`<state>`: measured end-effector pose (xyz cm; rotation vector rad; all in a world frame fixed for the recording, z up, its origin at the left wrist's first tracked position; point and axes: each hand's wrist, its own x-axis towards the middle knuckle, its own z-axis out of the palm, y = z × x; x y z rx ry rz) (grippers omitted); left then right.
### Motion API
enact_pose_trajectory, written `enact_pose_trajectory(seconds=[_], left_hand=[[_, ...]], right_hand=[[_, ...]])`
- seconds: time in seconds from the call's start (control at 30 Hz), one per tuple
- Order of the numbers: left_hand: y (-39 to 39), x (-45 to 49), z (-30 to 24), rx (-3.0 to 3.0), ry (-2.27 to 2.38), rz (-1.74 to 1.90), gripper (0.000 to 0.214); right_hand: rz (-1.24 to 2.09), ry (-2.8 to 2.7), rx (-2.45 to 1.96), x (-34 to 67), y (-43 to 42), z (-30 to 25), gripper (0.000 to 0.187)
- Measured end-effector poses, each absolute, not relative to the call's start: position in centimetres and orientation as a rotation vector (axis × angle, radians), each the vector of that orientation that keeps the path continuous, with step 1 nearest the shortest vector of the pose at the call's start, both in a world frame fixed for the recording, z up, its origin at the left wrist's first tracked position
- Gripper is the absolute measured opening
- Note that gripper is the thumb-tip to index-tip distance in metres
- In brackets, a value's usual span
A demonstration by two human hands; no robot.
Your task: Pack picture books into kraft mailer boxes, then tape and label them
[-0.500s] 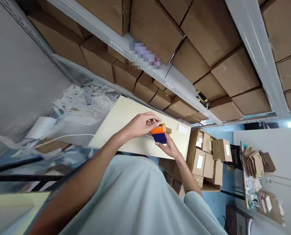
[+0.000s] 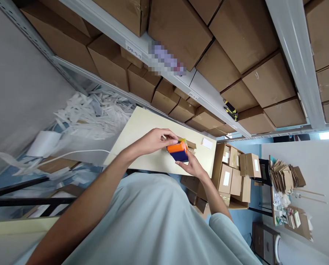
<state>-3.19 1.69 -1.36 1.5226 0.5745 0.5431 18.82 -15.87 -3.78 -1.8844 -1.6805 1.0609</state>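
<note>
Orange-and-blue box now shows more orange, so I'm seemingly turning it, right hand curled round, left hand pinching its edge

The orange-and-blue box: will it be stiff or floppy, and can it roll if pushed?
The orange-and-blue box seems stiff: its edges look straight in the right hand. Its flat blue side suggests it would slide rather than roll.

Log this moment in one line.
left hand: at upper-left edge of orange-and-navy box; right hand: holding box's right side; below: cream tabletop, white slip on it
</note>
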Motion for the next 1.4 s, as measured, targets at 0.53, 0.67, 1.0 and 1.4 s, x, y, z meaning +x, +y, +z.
enact_pose_trajectory(seconds=[0.53, 0.67, 1.0, 1.4], left_hand=[[-1.0, -1.1, -9.3, 1.238, 0.815, 0.606, 0.058], [-2.0, -0.3, -10.5, 1.189, 0.872, 0.634, 0.051], [-2.5, 1.9, -11.9, 1.098, 0.994, 0.621, 0.043], [-0.4, 0.7, -16.5, 0.756, 1.345, 0.65, 0.031]], right_hand=[[1.272, -1.485, -2.051, 18.8, -15.5, -3.6, 0.053], [1.336, -1.522, -2.06, 19.9, -14.7, -3.1, 0.052], [1.671, -1.62, -1.96, 25.2, -12.0, -2.2, 0.056], [1.958, -1.63, -2.093, 33.7, -8.8, -1.7, 0.063]])
